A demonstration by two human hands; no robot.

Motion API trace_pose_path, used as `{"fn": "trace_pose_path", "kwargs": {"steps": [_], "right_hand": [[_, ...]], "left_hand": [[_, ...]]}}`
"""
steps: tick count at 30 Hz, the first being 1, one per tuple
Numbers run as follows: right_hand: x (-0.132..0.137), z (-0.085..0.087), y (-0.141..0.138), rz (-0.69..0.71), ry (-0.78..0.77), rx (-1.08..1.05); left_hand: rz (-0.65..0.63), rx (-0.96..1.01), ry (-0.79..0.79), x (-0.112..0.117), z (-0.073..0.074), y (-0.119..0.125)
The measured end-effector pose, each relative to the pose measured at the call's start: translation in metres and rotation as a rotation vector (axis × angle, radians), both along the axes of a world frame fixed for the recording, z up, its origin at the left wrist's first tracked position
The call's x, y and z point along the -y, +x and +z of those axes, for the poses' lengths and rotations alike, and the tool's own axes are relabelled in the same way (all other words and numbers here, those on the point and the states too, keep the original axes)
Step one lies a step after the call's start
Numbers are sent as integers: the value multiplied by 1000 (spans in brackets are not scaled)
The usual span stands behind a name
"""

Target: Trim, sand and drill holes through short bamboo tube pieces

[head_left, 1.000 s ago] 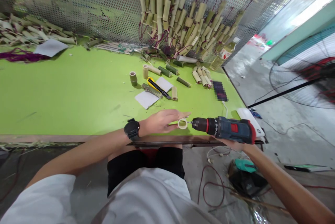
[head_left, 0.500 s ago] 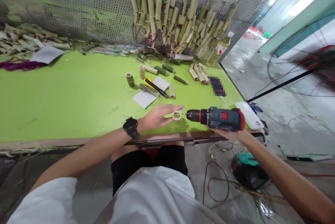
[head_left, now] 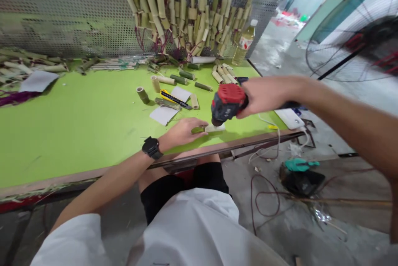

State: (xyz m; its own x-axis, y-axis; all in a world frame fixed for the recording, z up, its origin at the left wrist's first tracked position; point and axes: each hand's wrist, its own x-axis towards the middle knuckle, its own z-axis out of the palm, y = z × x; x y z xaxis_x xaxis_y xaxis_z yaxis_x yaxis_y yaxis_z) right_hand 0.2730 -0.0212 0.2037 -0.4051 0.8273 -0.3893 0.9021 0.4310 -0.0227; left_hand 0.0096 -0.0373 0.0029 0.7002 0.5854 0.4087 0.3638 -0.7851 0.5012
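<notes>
A short pale bamboo tube [head_left: 219, 128] lies sideways near the table's front edge, its left end pinched between the thumb and fingers of my left hand [head_left: 183, 131]. My right hand [head_left: 256, 96] is closed around the handle of a red and dark grey cordless drill [head_left: 226, 102]. The drill points down, with its chuck right over the tube; the bit's tip is hidden. Beyond my left hand lie a yellow and black utility knife [head_left: 175, 99], a piece of white paper [head_left: 163, 115] and a short bamboo piece [head_left: 194, 101].
Bamboo tubes [head_left: 183, 17] hang in bunches on the perforated metal panel [head_left: 77, 30]. More tubes [head_left: 18, 65] are piled at the left on the green table [head_left: 77, 133]. An oil bottle [head_left: 244, 44] stands at the back right. A fan [head_left: 351, 38] and a white power bank [head_left: 289, 119] are to the right.
The drill has turned from lying level, pointing left, to pointing down over the tube. My right arm has risen with it. The tube has turned from end-up to lying sideways in my left hand.
</notes>
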Motion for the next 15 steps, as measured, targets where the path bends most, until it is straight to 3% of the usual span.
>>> {"fn": "trace_pose_path", "kwargs": {"steps": [3, 6, 10, 15], "right_hand": [[-29, 14, -27, -127, -223, 139], [-52, 17, -47, -237, -336, 182], [-74, 3, -54, -303, -289, 57], [-86, -17, -44, -186, -221, 65]], "left_hand": [[-5, -4, -33, 1, 4, 0], [19, -36, -58, -1, 5, 0], [55, -112, -33, -11, 3, -4], [62, -162, 19, -21, -3, -8]]}}
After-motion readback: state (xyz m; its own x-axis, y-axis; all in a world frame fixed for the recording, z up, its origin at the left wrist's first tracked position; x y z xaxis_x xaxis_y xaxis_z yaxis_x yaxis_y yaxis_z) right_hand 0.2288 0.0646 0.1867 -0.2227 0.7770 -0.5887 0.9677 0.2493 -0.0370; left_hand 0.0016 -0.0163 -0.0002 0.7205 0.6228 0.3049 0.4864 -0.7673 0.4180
